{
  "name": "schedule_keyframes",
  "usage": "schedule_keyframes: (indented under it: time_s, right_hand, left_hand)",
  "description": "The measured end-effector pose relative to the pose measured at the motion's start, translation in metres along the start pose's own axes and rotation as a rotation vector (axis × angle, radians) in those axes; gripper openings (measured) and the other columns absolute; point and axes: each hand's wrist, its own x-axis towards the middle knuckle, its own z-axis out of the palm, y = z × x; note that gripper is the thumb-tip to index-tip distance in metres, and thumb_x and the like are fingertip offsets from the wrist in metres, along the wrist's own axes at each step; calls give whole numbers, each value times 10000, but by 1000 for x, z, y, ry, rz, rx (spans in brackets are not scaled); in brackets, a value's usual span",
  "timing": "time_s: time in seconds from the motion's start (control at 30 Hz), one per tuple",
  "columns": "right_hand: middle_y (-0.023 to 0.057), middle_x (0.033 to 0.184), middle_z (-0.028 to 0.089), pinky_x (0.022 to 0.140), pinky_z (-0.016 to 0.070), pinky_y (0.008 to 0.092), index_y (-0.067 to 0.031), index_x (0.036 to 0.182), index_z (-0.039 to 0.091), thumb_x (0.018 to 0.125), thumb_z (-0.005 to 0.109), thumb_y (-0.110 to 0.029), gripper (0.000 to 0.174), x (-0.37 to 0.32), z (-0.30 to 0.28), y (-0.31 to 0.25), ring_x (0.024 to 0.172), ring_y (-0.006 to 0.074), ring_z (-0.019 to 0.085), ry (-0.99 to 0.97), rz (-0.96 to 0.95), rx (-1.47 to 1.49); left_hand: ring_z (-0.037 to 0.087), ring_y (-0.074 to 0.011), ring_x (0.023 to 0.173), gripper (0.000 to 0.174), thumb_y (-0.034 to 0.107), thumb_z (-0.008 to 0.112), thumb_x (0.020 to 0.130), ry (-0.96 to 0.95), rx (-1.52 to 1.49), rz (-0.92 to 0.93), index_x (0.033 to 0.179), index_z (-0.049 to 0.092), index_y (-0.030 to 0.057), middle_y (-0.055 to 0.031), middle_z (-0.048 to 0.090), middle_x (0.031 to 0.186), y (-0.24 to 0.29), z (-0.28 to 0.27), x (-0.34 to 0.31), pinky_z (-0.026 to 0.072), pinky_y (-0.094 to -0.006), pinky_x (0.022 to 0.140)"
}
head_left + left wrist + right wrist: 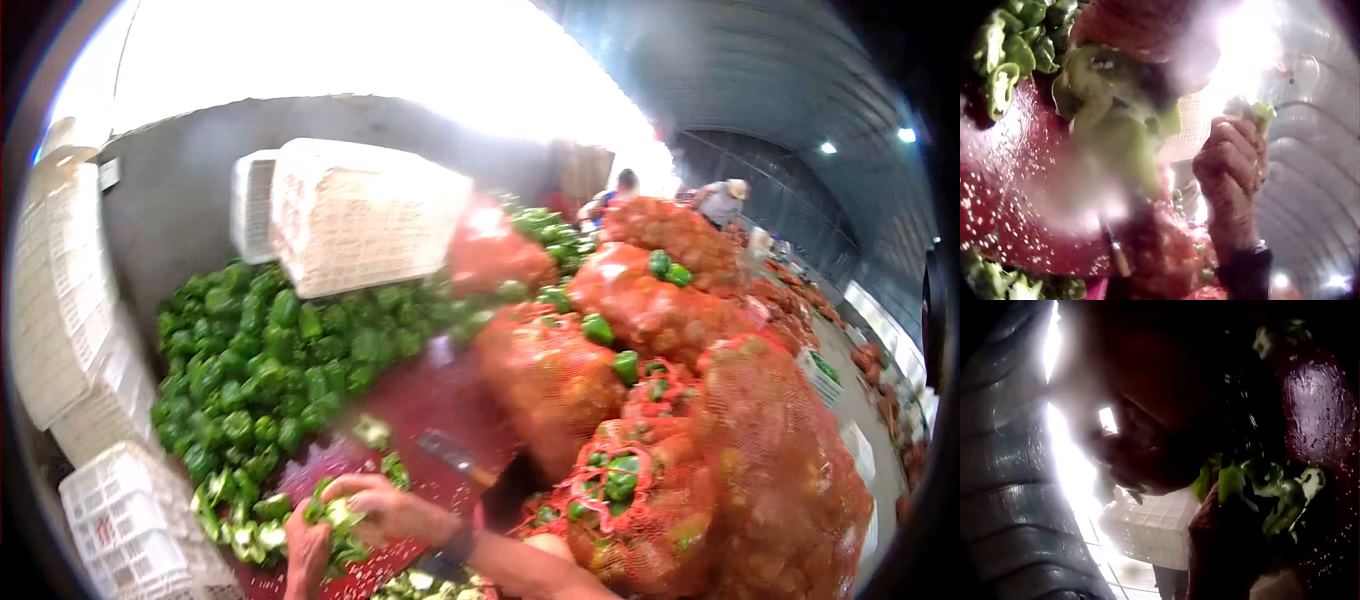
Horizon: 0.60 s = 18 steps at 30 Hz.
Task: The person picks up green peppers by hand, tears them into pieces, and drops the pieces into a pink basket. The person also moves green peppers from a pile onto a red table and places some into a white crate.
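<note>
My left hand (307, 550) holds a cut green bell pepper (1116, 134), whose pale inside fills the middle of the left wrist view, partly blurred. Close beside it, my right hand (388, 508) has its fingers curled, and a small green pepper piece (1264, 111) shows at the fingertips in the left wrist view. The right wrist view is dark, with the right hand (1154, 437) mostly in shadow above the left. A knife (455, 455) lies on the red table (425, 395), its handle towards me. Cut pepper pieces (245, 520) lie to the left of the hands.
Whole green peppers (270, 350) are heaped at the back left. A white crate (370, 215) is tilted above the heap, with more crates (130, 530) at the left. Full red mesh sacks (780, 460) crowd the right. People (720, 203) are far behind.
</note>
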Motion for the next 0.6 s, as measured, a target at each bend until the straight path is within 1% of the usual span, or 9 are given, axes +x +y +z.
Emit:
schedule_keyframes:
  time_s: [0.07, 0.13, 0.2, 0.27, 0.33, 0.4, 0.5, 0.53, 0.6]
  right_hand:
    - [149, 1086, 681, 809, 540, 364, 20, 985, 657, 864, 640, -129, 192, -5, -15, -2, 934, 276, 659, 2, 327, 102]
    - [72, 964, 691, 784, 527, 324, 13, 983, 678, 945, 591, -214, 246, -3, -34, -14, 855, 187, 653, -164, 975, 615]
    - [72, 900, 699, 776, 527, 341, -1, 1019, 701, 949, 598, -296, 320, -28, -36, 15, 852, 175, 654, -620, 904, 309]
    - [106, 909, 723, 802, 534, 374, 4, 1025, 719, 930, 609, -305, 341, -44, -38, 24, 858, 219, 673, -678, 834, -42]
    - [111, 946, 745, 819, 545, 388, -37, 1028, 748, 909, 635, -316, 324, -48, -53, 43, 853, 265, 693, -581, 929, -512]
    - [79, 939, 756, 793, 559, 379, -115, 1018, 780, 885, 667, -325, 273, -55, -62, 62, 828, 268, 704, -106, 1022, -592]
    - [47, 941, 763, 778, 566, 372, -199, 1036, 794, 869, 682, -306, 228, -106, -86, 146, 801, 259, 713, -535, 978, -1261]
    - [72, 937, 761, 754, 566, 391, -168, 977, 798, 864, 679, -271, 195, -71, -69, 98, 799, 253, 713, -64, 1114, -636]
    - [200, 913, 732, 786, 558, 467, -36, 898, 747, 862, 644, -318, 303, -69, -61, 112, 836, 340, 709, -203, 1172, -962]
  left_hand:
    - [617, -129, 825, 297, 65, 696, 815, 11, -68, -2, 1103, 672, 0, -44, 697, 934, 7, -3, 1, 502, -285, 746]
    - [622, -135, 875, 322, 78, 698, 823, 86, -57, -41, 1133, 669, -3, -47, 700, 972, 4, -19, 1, 509, -288, 779]
    - [635, -149, 906, 368, 86, 707, 829, 160, -75, -25, 1183, 657, -2, -61, 701, 1026, 29, -25, -4, 523, -294, 804]
    - [646, -163, 926, 410, 82, 716, 836, 263, -210, -117, 1229, 637, -3, -71, 700, 1074, 42, -30, -7, 535, -301, 823]
    - [651, -163, 926, 395, 19, 703, 845, 295, -269, -92, 1232, 628, 1, -68, 693, 1083, 36, -38, -7, 546, -299, 806]
    - [662, -145, 843, 410, 4, 702, 830, 297, -320, -75, 1228, 603, -7, -59, 714, 998, 38, -37, -9, 546, -273, 753]
    - [659, -145, 856, 419, 12, 702, 836, 311, -251, -92, 1238, 591, -20, -55, 709, 1007, 43, -37, -11, 536, -274, 760]
    - [659, -154, 908, 353, 38, 727, 843, 299, -162, -54, 1186, 644, 16, -67, 704, 1026, 26, -45, -6, 553, -295, 764]
    - [665, -155, 917, 331, 26, 697, 851, 285, -178, -86, 1178, 644, 5, -66, 712, 1049, 51, -40, -10, 538, -290, 794]
